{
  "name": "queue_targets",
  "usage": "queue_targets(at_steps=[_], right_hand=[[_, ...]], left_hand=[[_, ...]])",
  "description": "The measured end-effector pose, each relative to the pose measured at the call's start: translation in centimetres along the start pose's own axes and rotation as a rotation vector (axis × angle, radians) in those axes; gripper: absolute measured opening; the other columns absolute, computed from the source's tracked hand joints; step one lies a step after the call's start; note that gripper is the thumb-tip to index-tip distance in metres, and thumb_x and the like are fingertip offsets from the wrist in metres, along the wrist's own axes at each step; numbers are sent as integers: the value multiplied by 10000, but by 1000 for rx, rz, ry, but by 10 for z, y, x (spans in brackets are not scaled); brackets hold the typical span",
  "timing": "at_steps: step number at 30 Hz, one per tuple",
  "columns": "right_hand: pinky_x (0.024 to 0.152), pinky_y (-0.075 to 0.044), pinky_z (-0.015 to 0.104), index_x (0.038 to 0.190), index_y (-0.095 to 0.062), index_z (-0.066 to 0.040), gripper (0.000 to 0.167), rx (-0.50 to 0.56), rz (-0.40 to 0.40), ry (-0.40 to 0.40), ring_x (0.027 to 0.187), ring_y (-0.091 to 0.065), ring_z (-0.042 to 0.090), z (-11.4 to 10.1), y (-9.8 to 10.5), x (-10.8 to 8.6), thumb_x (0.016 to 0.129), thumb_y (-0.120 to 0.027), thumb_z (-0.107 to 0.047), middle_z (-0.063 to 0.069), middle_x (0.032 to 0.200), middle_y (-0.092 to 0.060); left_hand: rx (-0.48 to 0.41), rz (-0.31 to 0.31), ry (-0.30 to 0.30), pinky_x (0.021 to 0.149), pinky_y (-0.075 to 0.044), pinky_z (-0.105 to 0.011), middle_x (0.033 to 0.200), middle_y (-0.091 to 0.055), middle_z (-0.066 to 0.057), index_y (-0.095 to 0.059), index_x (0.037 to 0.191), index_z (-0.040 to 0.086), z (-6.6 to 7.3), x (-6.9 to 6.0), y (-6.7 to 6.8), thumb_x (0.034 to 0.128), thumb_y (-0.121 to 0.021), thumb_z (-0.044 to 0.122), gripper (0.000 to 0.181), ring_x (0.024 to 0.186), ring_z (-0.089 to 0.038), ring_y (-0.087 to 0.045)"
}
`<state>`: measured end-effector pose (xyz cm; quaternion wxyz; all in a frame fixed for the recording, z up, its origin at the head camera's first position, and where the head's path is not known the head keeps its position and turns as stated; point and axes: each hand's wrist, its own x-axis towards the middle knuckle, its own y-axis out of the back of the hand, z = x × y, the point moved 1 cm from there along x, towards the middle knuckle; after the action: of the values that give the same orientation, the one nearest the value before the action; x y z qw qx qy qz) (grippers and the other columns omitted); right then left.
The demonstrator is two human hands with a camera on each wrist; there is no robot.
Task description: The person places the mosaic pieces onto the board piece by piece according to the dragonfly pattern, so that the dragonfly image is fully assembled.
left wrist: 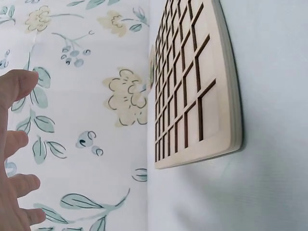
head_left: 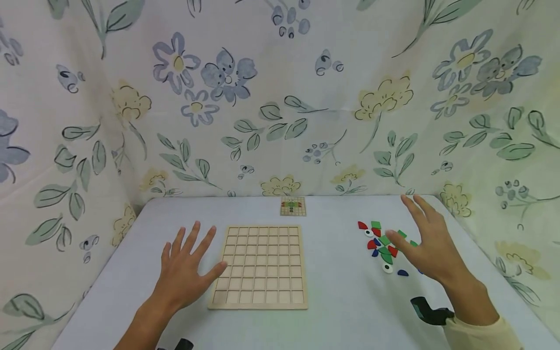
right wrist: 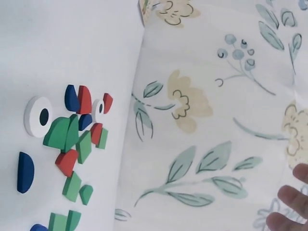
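Observation:
A wooden grid board (head_left: 264, 267) with bare square cells lies on the white table. My left hand (head_left: 185, 270) hovers at its left side, fingers spread, holding nothing; its thumb overlaps the board's edge in the head view. In the left wrist view the grid board (left wrist: 192, 96) stands apart from the fingers (left wrist: 21, 185). My right hand (head_left: 430, 243) is raised over the right part of the table, fingers apart and holding nothing. Beneath and left of it lie loose red, green and blue pieces (right wrist: 72, 187) and white discs with dark centres (right wrist: 38, 117).
A small picture card (head_left: 293, 206) showing a coloured figure on a grid lies at the table's far edge. Floral cloth (head_left: 280, 97) hangs behind and at both sides of the table (head_left: 337, 291). Black straps show near both wrists.

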<state>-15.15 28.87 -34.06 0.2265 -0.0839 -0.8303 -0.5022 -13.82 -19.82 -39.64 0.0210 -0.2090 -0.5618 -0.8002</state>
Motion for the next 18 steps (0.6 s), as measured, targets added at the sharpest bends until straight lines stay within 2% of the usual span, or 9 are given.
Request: queue_targets(at_steps=[5, 10, 18], right_hand=[[894, -219, 781, 1526, -279, -118, 855, 27, -2, -1, 1366, -182, 488, 6, -7, -6, 836, -738, -327, 241, 1527, -228], [892, -242, 770, 1527, -281, -128, 841, 53, -25, -23, 1373, -200, 458, 15, -14, -12, 847, -734, -326, 227, 1520, -261], [881, -277, 758, 1515, -319, -135, 791, 99, -14, -37, 1338, -269, 449, 27, -25, -20, 855, -725, -292, 226, 1484, -326]], left_hand=[[-70, -1, -25, 1035, -60, -679, 1590, -159, -107, -333, 1521, 227, -1, -9, -11, 878, -628, 533, 771, 1431, -391, -44], [-145, -1, -55, 1018, -116, -677, 1584, -191, -88, -380, 1500, 204, -4, -17, -21, 868, -668, 482, 748, 1422, -402, -91], [-198, -38, -52, 994, -150, -684, 1558, -258, -110, -418, 1481, 189, -10, -29, -35, 870, -680, 456, 716, 1402, -431, -142]])
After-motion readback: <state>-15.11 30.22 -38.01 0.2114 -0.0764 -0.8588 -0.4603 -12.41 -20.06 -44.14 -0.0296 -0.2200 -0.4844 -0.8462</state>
